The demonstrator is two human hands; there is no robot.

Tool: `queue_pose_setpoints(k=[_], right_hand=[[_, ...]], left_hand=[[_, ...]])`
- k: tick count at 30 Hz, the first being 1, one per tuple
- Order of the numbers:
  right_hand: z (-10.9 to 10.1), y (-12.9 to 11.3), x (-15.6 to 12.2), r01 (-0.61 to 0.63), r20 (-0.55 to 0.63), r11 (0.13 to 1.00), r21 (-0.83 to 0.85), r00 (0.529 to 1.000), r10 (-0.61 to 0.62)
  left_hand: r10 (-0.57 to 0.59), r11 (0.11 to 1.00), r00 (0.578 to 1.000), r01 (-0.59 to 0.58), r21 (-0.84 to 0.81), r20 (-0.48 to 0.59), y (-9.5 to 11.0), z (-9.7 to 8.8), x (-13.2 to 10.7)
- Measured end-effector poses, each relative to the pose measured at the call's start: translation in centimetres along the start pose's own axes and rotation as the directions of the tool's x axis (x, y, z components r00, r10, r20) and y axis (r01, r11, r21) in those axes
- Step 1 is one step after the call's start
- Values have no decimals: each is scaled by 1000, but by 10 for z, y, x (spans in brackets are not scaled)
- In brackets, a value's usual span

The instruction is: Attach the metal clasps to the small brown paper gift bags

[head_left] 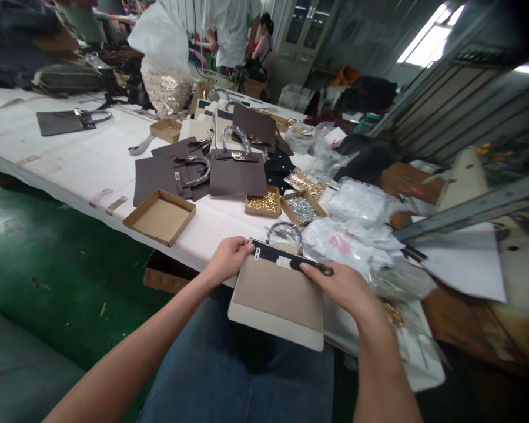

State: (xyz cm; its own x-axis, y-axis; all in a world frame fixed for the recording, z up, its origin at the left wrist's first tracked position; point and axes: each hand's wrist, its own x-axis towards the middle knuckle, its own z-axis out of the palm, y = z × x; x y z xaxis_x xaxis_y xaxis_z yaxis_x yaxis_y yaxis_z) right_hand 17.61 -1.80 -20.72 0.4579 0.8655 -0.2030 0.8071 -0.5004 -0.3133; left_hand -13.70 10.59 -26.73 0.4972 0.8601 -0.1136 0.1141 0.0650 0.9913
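Between my two hands a beige handbag panel (278, 288) hangs tilted over my lap, at the table's near edge. It has a black strip along the top, a pale band at the bottom and a plastic-wrapped handle (286, 230). My left hand (230, 257) pinches its upper left corner. My right hand (341, 285) grips the upper right side, thumb on the black strip; a small dark piece (324, 269) shows at its fingers. Just beyond lie a box of gold metal pieces (264, 202) and a box of silver metal pieces (302, 209).
Dark brown bag panels with handles (238, 173) lie on the white table (92, 158). An open cardboard tray (161, 217) is at the near edge. Plastic bags (348, 244) crowd the right, near a metal bar (458, 205). A person in a white shirt (231, 32) stands behind.
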Motion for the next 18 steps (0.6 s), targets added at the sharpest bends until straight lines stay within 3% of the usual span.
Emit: queue_pose_setpoints(k=[4,11,13,16,18], right_hand=[[19,3,-1,53,-64,963,264,997,-37],[24,-8,-13,150,-58,775,614,988,-146],[27,-12,-14,248,-149,754,609,969,-198],[28,-16,-11,406,-339,790,460,902,-266],[29,-17,-7,415,-323,801,430,900,-293]], left_hand=[[146,985,987,-138,106,-73,4,-10,-15],[131,990,980,-120,75,-152,-1,-14,-21],[36,999,992,-38,-18,-125,-3,-17,-17],[-129,973,992,128,-194,5,3,-24,-12],[-159,961,984,174,-217,86,8,-29,-10]])
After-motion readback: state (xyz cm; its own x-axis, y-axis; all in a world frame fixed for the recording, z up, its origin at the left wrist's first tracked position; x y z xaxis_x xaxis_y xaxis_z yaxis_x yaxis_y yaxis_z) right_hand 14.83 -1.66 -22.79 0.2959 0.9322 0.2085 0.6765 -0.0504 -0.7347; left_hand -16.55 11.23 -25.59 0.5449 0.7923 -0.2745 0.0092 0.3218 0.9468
